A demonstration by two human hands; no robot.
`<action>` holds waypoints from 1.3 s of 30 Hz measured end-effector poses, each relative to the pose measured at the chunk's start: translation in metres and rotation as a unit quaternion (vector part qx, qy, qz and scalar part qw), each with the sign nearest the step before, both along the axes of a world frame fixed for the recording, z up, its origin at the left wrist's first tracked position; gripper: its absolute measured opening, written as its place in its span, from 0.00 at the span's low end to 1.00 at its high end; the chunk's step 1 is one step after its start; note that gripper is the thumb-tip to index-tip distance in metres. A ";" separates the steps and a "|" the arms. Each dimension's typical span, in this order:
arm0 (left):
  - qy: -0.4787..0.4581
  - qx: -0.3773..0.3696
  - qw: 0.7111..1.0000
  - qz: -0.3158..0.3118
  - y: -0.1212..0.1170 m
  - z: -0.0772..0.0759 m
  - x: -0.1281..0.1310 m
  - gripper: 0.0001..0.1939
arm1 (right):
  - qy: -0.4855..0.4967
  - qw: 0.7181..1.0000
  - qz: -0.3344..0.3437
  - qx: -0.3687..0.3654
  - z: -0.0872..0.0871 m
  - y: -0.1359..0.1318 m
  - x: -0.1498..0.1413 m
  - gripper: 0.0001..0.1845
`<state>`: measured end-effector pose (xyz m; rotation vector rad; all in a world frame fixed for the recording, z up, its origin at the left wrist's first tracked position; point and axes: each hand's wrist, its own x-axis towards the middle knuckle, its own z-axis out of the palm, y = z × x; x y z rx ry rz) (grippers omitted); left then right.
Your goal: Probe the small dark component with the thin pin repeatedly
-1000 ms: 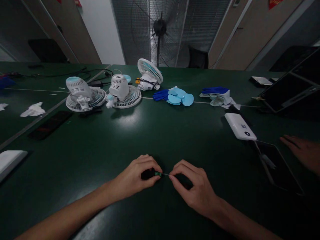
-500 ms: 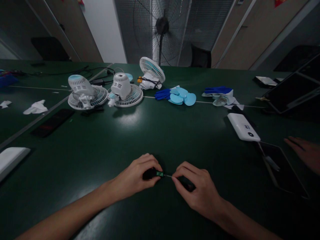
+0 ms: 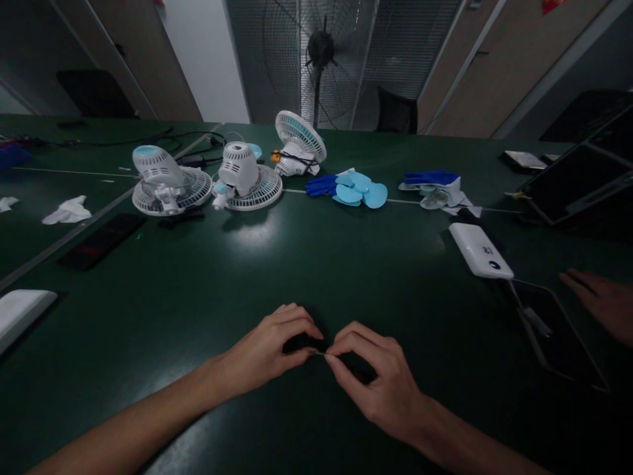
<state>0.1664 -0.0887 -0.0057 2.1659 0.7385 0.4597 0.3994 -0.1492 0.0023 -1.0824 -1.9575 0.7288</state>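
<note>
My left hand (image 3: 279, 340) and my right hand (image 3: 378, 376) meet low in the middle of the view, fingertips almost touching above the dark green table (image 3: 237, 277). Between the left thumb and fingers is a small circuit board, now mostly hidden by the fingers. A thin metal lead (image 3: 319, 353) bridges the narrow gap between the hands, and my right thumb and forefinger pinch its other end. The spaces inside both curled hands look dark, and I cannot tell whether anything else sits there.
Behind stand white desk fans (image 3: 240, 175), a light-blue fan blade (image 3: 361, 191) and blue-white gloves (image 3: 435, 188). A black phone (image 3: 101, 241) lies left. On the right are a white power bank (image 3: 481, 251), a dark tablet (image 3: 554, 333) and another person's hand (image 3: 601, 300).
My right hand has moved left, closer to my left hand, so less of the lead shows. The board's green face, visible before, is no longer seen.
</note>
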 end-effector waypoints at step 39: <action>0.223 0.106 0.848 0.468 0.100 0.002 -0.224 0.37 | 0.002 0.999 -0.009 -0.036 -0.005 0.000 0.020 0.05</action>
